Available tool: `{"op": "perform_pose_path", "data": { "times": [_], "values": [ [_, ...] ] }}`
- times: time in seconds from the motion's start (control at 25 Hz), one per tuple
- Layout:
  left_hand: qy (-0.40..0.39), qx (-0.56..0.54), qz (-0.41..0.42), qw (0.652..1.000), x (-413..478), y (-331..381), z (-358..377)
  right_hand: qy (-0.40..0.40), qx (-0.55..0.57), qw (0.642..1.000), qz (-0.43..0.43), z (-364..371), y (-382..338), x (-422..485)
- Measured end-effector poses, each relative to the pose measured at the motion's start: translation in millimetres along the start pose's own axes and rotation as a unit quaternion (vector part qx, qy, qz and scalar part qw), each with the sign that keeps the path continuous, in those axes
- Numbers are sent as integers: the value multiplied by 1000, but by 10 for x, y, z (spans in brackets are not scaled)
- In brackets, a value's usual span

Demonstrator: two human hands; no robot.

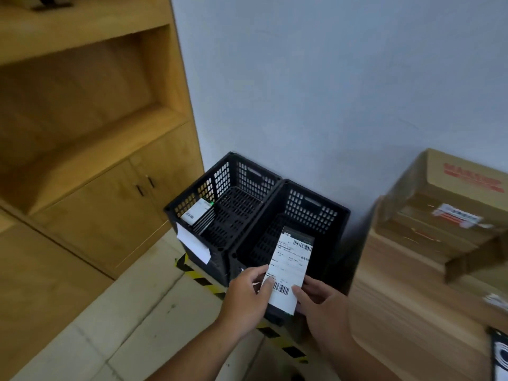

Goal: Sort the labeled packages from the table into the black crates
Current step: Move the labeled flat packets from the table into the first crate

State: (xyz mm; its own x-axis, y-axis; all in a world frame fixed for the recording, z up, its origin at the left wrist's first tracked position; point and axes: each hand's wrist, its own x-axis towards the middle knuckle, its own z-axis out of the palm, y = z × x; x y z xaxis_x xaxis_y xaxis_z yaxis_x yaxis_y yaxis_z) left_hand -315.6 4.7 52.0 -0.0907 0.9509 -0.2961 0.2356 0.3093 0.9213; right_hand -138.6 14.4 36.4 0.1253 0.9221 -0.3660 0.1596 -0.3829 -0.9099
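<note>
pinched at its lower end by two hands, one flat dark package with a white barcoded label (290, 266) is held tilted above the near edge of the right black perforated plastic crate (310, 209). the left hand (247, 294) is curled round the label's left edge, thumb laid on the front; the right hand (320, 301) is closed on the lower right corner, thumb likewise in front. two crates are counted, side by side and touching, against a pale wall. in the left black perforated plastic crate (247, 176) one second labelled package (196, 211) is leaned against the left wall, and one white paper sheet (193, 243) is fixed to its outer front. one strip of yellow-and-black floor tape (196, 279) is run before them. one wooden table (406, 312) with one cardboard box (453, 199) is seen at the right, one wooden cabinet (96, 166) at the left.
</note>
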Motion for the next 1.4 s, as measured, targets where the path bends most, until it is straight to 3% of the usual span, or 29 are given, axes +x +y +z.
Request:
{"op": "perform_pose_path", "data": {
  "times": [0.28, 0.88, 1.16, 1.4],
  "values": [
    [59, -16, -24, 998, 449, -144, -599, -37, -15, 999, 0, 685, -313, 376],
    [86, 42, -76, 992, 1961, -117, -1994, -93, -1, 994, 65, 2180, -889, 1769],
    [5, 20, -89, 996, 2859, -325, -2765, -36, 3, 995, 88, 2992, -1203, 2262],
    [-93, 66, -83, 990, 3460, -539, -3602, 61, 44, 986, 150, 3915, -1315, 2218]
  ]
}}
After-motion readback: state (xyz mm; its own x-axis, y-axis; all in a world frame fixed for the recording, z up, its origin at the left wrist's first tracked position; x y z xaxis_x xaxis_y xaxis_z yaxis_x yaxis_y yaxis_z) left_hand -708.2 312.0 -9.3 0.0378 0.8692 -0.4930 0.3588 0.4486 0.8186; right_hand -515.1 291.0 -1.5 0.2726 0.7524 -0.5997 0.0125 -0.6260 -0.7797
